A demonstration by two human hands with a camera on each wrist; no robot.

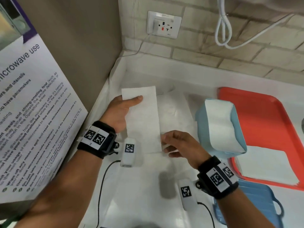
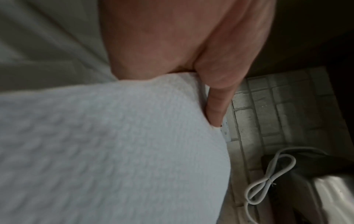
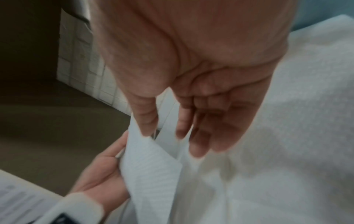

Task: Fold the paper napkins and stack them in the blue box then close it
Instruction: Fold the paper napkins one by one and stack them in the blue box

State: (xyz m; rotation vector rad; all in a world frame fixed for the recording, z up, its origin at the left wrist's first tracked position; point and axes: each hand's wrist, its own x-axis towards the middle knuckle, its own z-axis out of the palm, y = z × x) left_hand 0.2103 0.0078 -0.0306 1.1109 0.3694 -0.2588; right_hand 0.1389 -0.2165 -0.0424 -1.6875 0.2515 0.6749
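A long white folded napkin (image 1: pixel 143 120) hangs just above the white-covered counter, in front of me. My left hand (image 1: pixel 131 101) grips its far left edge, thumb on top and fingers underneath. In the left wrist view the napkin (image 2: pixel 114 151) fills the frame below the thumb (image 2: pixel 216 106). My right hand (image 1: pixel 166 142) pinches the napkin's near right edge; in the right wrist view the paper (image 3: pixel 153 166) runs between thumb and fingers (image 3: pixel 199 145). The blue box (image 1: pixel 238 142) stands open to the right with folded napkins inside. Its blue lid (image 1: pixel 256 204) lies at the near right.
An orange tray (image 1: pixel 263 112) at the right carries a stack of flat napkins (image 1: pixel 266 165). Another napkin (image 1: pixel 174 109) lies flat under the held one. A poster board (image 1: pixel 32 112) leans at the left. On the brick wall are a socket (image 1: pixel 164 24) and a looped white cable (image 1: pixel 223 30).
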